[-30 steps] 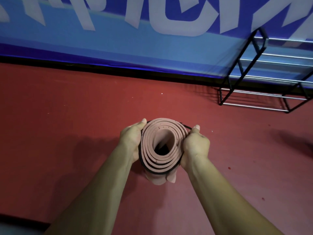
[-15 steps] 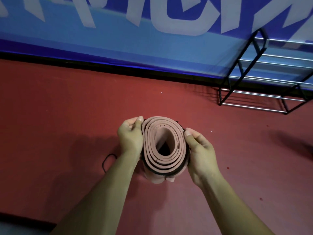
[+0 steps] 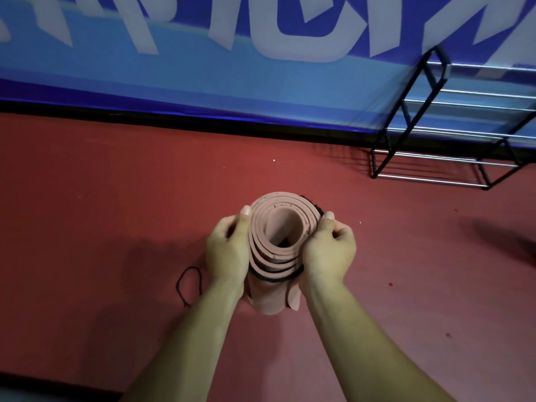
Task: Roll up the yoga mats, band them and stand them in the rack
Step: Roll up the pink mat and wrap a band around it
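Observation:
A pink yoga mat [image 3: 262, 248] is rolled up and stands on end on the red floor, its open spiral facing me. A black band [image 3: 275, 278] circles the roll just below its top rim. My left hand [image 3: 227, 250] grips the roll's left side, thumb on the rim. My right hand [image 3: 329, 250] grips the right side, fingers curled and thumb on the band. A second black band [image 3: 188, 284] lies as a loop on the floor left of my left wrist.
A black and chrome wire rack [image 3: 452, 126] stands at the right against a blue banner wall [image 3: 203, 76] with pale letters. Red floor [image 3: 101, 198] spreads on all sides. A dark shadow falls at the far right.
My right hand has curled from a flatter hold into a closed grip on the roll and band. The black band sits a little lower around the roll. The loose loop on the floor came into view.

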